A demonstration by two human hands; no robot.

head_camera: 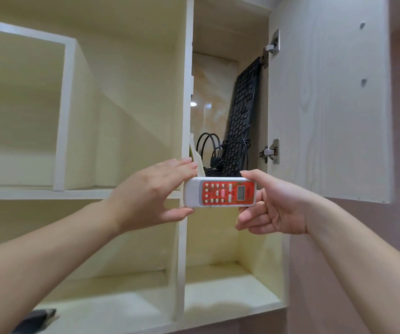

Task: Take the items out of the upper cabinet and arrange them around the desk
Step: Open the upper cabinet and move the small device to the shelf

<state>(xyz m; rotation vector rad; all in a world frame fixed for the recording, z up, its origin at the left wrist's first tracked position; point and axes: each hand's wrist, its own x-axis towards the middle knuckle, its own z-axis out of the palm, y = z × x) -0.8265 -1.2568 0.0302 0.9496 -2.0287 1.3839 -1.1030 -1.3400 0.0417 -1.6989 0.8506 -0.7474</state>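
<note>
A white remote control (pixel 220 192) with a red button panel and a small grey screen lies sideways in the air, just in front of the upper cabinet's opening. My left hand (pixel 153 192) holds its left end and my right hand (pixel 270 203) pinches its right end. Inside the open upper cabinet (pixel 230 32) a black keyboard (pixel 241 116) leans upright against the right wall. Black coiled cables (pixel 209 145) sit at its foot, and a pale flat item (pixel 195 156) stands at the cabinet's left edge.
The cabinet door (pixel 329 97) stands open to the right, with two metal hinges. Open cream shelves (pixel 80 191) run to the left and below. A dark flat object (pixel 35 319) lies on the lowest shelf at bottom left. A pinkish wall is on the right.
</note>
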